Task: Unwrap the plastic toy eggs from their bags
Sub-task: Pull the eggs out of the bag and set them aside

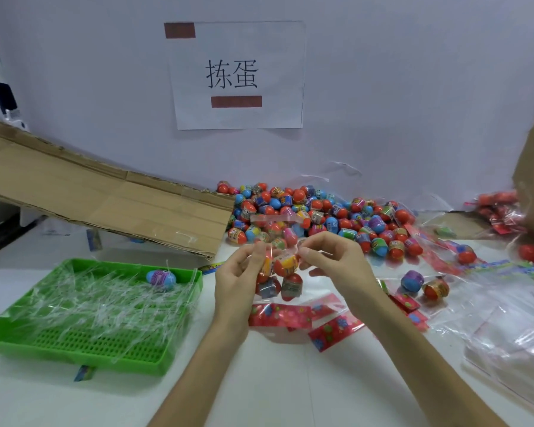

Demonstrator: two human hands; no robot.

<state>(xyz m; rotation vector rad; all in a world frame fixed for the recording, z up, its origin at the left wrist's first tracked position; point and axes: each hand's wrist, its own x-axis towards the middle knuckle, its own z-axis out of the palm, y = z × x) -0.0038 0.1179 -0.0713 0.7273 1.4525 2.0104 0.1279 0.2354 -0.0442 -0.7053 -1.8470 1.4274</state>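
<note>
Head view: the fingers of the left hand and those of the right hand pinch the clear film of a small bag from opposite sides and hold it up above the tabletop. Several toy eggs are still inside it, and the lowest hang just below the hands. The film is blurred, so whether it is already torn cannot be told.

Red printed strips lie on the tabletop directly under the bag. Two loose eggs rest to the right, near a heap of empty clear bags. To the left stands a green tray with shreds of film and a single egg. At the far side a large pile of eggs lies against the wall.

The likely trouble is a sudden tear. If the film gives all at once, the eggs would probably drop together, bounce on the hard tabletop and roll among the clear bags or off the near edge. Squeezing an egg through the film might also pop its two halves apart. The thin film looks slippery, so either pinch could slide off.
</note>
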